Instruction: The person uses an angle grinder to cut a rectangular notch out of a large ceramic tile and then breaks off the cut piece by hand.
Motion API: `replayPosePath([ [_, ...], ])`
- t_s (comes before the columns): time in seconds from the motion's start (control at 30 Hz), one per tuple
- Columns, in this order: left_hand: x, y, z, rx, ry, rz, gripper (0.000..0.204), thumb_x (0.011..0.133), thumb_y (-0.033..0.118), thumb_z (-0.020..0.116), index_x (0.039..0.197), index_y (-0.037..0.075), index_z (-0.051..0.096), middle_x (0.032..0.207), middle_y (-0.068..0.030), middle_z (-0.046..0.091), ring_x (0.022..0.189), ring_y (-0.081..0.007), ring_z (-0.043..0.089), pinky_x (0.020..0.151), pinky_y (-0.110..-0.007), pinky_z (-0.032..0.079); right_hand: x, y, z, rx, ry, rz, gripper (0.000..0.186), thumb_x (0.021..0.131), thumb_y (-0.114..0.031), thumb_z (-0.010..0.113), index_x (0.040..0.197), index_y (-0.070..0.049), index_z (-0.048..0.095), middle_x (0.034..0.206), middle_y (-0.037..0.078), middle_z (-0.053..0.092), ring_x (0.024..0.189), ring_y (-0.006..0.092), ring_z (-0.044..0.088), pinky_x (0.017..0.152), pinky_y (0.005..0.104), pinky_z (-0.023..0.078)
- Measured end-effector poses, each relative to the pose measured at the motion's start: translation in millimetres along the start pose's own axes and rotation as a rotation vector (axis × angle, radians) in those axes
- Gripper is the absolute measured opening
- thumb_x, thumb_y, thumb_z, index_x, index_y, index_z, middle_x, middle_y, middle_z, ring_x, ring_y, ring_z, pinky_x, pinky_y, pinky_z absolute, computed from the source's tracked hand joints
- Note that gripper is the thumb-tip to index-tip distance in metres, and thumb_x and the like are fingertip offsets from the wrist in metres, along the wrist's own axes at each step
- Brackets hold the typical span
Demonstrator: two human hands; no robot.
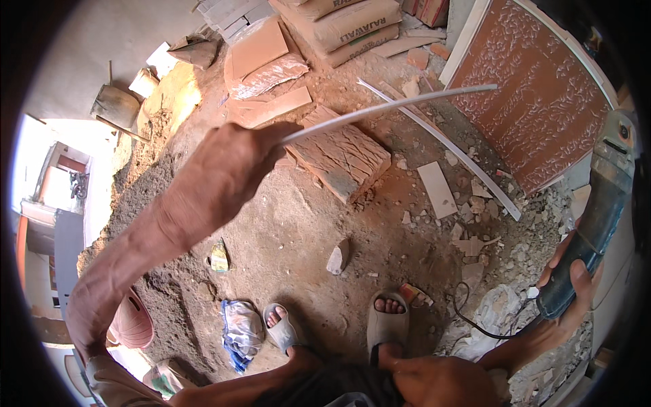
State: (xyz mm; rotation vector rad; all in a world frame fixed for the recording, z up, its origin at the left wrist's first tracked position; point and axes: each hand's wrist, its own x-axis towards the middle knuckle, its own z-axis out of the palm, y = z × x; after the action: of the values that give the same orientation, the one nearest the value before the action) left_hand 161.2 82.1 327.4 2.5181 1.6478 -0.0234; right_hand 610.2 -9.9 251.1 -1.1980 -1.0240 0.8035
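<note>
My left hand (227, 169) is raised in the middle of the view, its fingers closed around one end of a long, thin white strip (393, 105). The strip stretches right, above the floor, toward a reddish-brown patterned panel (536, 88) with a pale edge. At the right edge, my right hand (576, 285) wraps around the dark body of an angle grinder (597, 217), its metal head pointing up and away. The grinder's disc is not clear to see. A black cord (468, 315) runs from its rear end.
A second white strip (468, 159) lies on the dirt floor near a rectangular tile piece (437, 190). A ridged slab stack (346, 152) sits at the centre, with filled sacks (346, 27) behind. Rubble (498, 271) covers the right side. A crumpled plastic bag (241, 332) lies beside my left foot.
</note>
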Motion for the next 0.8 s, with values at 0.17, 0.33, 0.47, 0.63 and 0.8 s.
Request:
replayPosePath([
  [0.17,47.4,-35.9,-71.9,0.043,0.0,-0.083,0.021,0.107,0.013,0.063,0.12,0.002,0.076,0.098,-0.0136,0.078,0.081,-0.0177,0.073,0.066,-0.032,0.064,-9.0,13.4,-14.3,0.03,-0.039,0.12,0.074,0.087,-0.041,0.082,0.133,0.008,0.05,0.082,0.014,0.063,0.052,0.0184,0.063,0.045,0.0284,0.053],
  [0.33,110.6,-67.0,-104.9,0.028,0.016,-0.131,0.032,0.099,0.021,0.078,0.125,0.001,0.077,0.105,-0.012,0.081,0.091,-0.019,0.075,0.083,-0.036,0.061,-18.5,28.2,-21.0,0.048,-0.043,0.21,0.067,0.086,-0.035,0.084,0.13,0.003,0.051,0.082,0.015,0.065,0.053,0.0211,0.064,0.047,0.0322,0.054],
  [0.47,150.1,-89.3,-123.6,-0.103,0.066,-0.229,0.042,0.092,0.022,0.084,0.129,0.001,0.077,0.109,-0.0119,0.081,0.097,-0.0203,0.074,0.093,-0.037,0.058,-17.7,35.5,-21.2,0.097,-0.071,0.294,0.073,0.084,-0.029,0.085,0.137,0.003,0.047,0.081,0.015,0.066,0.053,0.0238,0.065,0.049,0.0361,0.056],
  [0.63,170.0,-124.5,-134.3,-0.196,0.062,-0.427,0.04,0.095,0.026,0.082,0.122,-0.003,0.077,0.101,-0.0123,0.08,0.093,-0.0209,0.075,0.086,-0.037,0.06,-12.8,64.3,-21.3,0.163,-0.083,0.435,0.086,0.08,-0.024,0.088,0.146,0.004,0.042,0.082,0.016,0.066,0.056,0.0249,0.065,0.054,0.0379,0.055],
  [0.8,150.9,-150.1,-138.6,-0.358,0.044,-0.644,0.041,0.098,0.03,0.079,0.121,-0.004,0.077,0.101,-0.0104,0.079,0.084,-0.0188,0.075,0.081,-0.035,0.062,-0.3,77.3,-23.3,0.123,-0.072,0.488,0.087,0.079,-0.027,0.087,0.147,0.004,0.042,0.081,0.015,0.066,0.055,0.0238,0.064,0.053,0.037,0.054],
])
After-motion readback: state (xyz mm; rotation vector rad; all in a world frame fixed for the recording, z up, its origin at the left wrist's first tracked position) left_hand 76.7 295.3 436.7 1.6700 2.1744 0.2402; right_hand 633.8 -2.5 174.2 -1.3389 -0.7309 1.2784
